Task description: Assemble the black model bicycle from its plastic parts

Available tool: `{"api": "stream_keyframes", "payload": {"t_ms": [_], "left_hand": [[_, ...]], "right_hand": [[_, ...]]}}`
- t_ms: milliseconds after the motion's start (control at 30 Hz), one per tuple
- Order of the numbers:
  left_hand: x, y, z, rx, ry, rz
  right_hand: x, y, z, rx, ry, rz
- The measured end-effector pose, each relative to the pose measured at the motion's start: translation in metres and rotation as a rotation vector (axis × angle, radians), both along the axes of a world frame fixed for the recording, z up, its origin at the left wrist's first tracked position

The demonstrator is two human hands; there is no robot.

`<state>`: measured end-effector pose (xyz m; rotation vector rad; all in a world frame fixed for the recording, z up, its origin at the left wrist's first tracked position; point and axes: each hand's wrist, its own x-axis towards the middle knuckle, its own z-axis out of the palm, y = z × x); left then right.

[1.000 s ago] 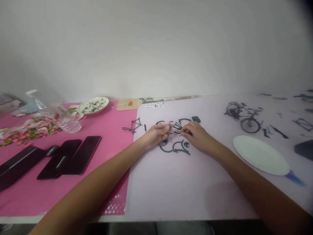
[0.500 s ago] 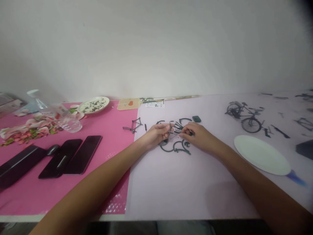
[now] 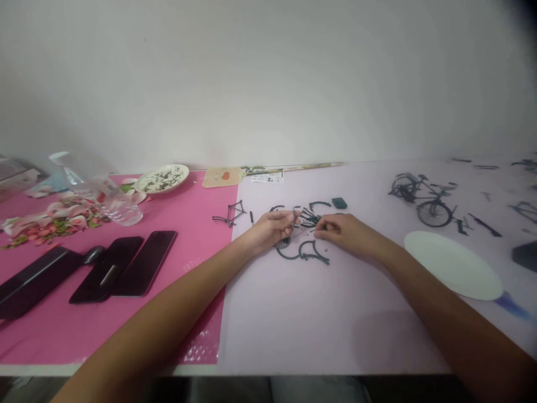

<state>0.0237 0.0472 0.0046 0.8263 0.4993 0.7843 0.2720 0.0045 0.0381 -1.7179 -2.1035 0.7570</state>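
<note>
My left hand (image 3: 272,230) is closed in a pinch on a small thin part that I cannot make out. Just right of it, my right hand (image 3: 340,230) has its fingers bent together over the loose parts; whatever they hold is hidden. Between and around the hands lie dark thin pieces (image 3: 309,217). Nearer to me are dark curved parts (image 3: 314,253) and a partly covered small wheel (image 3: 283,243). A dark green block (image 3: 339,203) sits behind my right hand, and a dark frame piece (image 3: 230,214) lies left of my left hand.
A model bicycle (image 3: 423,198) and a white oval plate (image 3: 453,265) are at the right. On the pink mat (image 3: 184,313) at the left are two dark phones (image 3: 145,263), a clear bottle (image 3: 121,210), artificial petals (image 3: 54,221) and a plate of small pieces (image 3: 163,179).
My right hand has drawn slightly right, away from my left hand, uncovering more of the thin dark parts. My left hand keeps its pinch. The whole view has shifted slightly.
</note>
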Motion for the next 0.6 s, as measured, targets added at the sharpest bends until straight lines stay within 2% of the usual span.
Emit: {"api": "stream_keyframes", "payload": {"t_ms": [133, 400, 600], "left_hand": [[0.0, 0.0, -0.002, -0.004, -0.011, 0.004], [-0.001, 0.001, -0.001, -0.003, -0.038, -0.016], [0.001, 0.004, -0.006, -0.006, -0.056, -0.012]], "right_hand": [[-0.003, -0.005, 0.005, 0.025, 0.036, -0.033], [-0.014, -0.012, 0.008, -0.209, 0.025, 0.167], [-0.014, -0.011, 0.003, -0.196, -0.057, 0.243]]}}
